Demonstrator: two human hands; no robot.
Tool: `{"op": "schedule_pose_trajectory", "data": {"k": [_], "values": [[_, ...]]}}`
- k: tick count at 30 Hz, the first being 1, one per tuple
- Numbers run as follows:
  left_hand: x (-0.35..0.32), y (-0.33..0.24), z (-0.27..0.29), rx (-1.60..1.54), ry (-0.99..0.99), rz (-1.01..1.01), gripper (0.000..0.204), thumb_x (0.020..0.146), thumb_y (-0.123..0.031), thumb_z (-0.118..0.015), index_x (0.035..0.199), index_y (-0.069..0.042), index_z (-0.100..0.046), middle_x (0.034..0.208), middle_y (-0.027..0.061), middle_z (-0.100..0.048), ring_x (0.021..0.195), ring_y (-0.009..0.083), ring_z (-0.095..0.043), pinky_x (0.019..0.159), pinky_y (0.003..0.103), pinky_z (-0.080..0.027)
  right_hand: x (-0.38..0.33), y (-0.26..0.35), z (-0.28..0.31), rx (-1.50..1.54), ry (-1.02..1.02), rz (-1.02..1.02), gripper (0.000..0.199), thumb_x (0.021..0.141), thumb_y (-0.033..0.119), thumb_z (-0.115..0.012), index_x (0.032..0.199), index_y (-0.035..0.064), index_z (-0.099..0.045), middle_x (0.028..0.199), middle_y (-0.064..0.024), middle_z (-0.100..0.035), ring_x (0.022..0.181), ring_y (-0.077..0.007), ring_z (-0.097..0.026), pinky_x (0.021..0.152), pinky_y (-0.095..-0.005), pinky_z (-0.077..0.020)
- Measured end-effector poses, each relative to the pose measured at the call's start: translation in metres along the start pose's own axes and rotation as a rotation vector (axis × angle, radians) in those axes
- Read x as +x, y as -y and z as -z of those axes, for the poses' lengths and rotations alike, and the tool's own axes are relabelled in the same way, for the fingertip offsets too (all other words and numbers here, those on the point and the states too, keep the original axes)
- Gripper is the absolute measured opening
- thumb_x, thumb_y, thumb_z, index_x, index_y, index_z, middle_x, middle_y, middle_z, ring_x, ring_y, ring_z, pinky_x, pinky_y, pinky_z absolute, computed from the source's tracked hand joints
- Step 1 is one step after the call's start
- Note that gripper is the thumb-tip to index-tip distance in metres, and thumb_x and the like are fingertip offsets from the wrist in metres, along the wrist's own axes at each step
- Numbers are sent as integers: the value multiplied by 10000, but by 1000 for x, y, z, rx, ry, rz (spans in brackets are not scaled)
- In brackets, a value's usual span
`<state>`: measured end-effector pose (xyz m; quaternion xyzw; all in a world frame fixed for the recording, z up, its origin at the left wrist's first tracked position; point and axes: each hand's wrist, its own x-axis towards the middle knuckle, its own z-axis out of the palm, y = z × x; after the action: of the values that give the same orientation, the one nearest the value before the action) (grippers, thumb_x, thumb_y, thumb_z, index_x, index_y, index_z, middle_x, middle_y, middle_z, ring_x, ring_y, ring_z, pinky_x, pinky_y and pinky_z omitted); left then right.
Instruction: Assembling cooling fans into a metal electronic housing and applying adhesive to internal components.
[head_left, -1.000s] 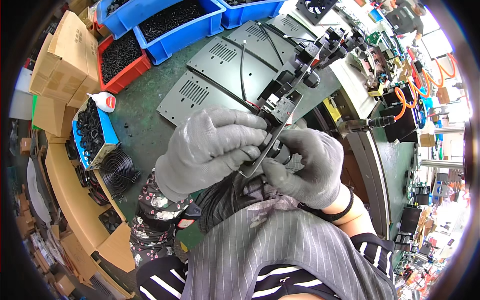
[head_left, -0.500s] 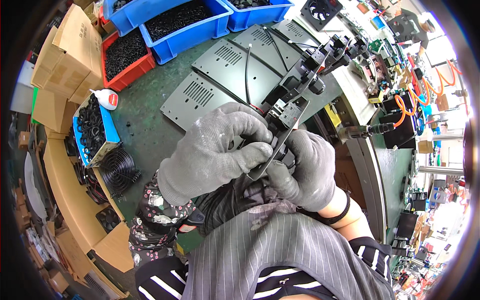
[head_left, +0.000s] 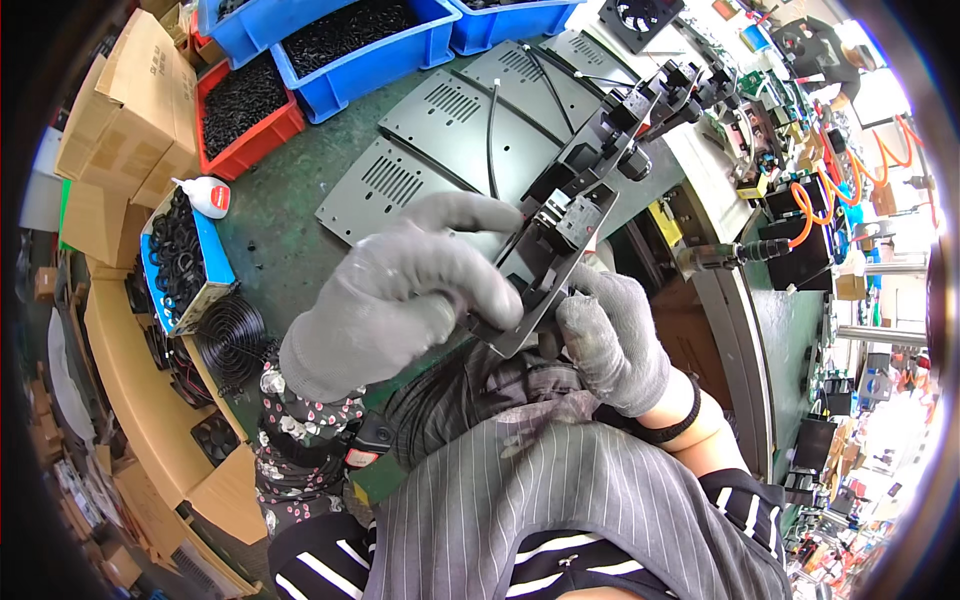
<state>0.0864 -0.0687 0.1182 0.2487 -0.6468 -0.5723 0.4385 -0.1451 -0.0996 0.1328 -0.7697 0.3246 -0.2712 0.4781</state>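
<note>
Grey knit gloves cover both my hands. A narrow dark metal panel, fitted with black sockets and switches, stands tilted between them above my lap. My left hand is at its near left end, one fingertip against it, the other fingers apart and slightly smeared by motion. On the panel's right side my right hand is closed at the edge, its fingertips partly hidden. A boxy socket sits on the panel's upper part. Just beyond are grey vented metal plates with a black cable across them.
Blue bins and a red bin of small black parts stand at the far left. A white bottle lies by a box of black rings. More fitted panels lie beyond; a power screwdriver is at right.
My left hand has moved left and loosened, its fingers spreading from the panel. The right hand has shifted slightly lower, and more of the panel's face and parts shows.
</note>
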Motion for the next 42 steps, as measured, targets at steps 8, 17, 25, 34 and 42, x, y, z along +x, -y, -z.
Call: {"op": "schedule_pose_trajectory", "data": {"k": [8,17,25,34,42], "values": [[-2,-5,-16,388,-207,80,391,785,108,-518,1094,-69,-681,1403,122,-421,1241,188,-474,1025,313,-357,2,-1,3,-34,37,12,357,959,358,-521,918,13,-603,638,-130,-579,625,-318,-628,592,-377,-474],[-2,-6,-21,177,-332,93,307,708,81,-471,908,-15,-682,1413,165,-411,1150,170,-529,1041,351,-343,-2,-6,0,-52,23,48,421,961,401,-525,901,-7,-608,622,-115,-595,607,-298,-633,582,-373,-477],[11,-12,-29,113,-331,221,268,937,-211,-603,1094,1,-651,1318,127,-419,1151,178,-506,990,319,-414,4,7,5,-416,-4,158,531,849,512,-625,993,2,-596,791,-178,-647,701,-357,-655,618,-421,-494],[7,-2,-31,-171,-360,137,309,887,-92,-667,1178,3,-624,1327,114,-451,1137,165,-557,963,298,-476,-1,5,11,-315,-82,234,231,798,208,-710,941,62,-601,709,-97,-624,589,-289,-617,541,-371,-479],[2,-1,-27,-37,-499,137,323,857,-120,-687,1144,18,-633,1307,120,-490,1158,167,-533,995,307,-427,-7,-1,8,-425,-238,194,461,824,498,-668,867,44,-605,703,-104,-619,669,-328,-629,591,-410,-494]]}}
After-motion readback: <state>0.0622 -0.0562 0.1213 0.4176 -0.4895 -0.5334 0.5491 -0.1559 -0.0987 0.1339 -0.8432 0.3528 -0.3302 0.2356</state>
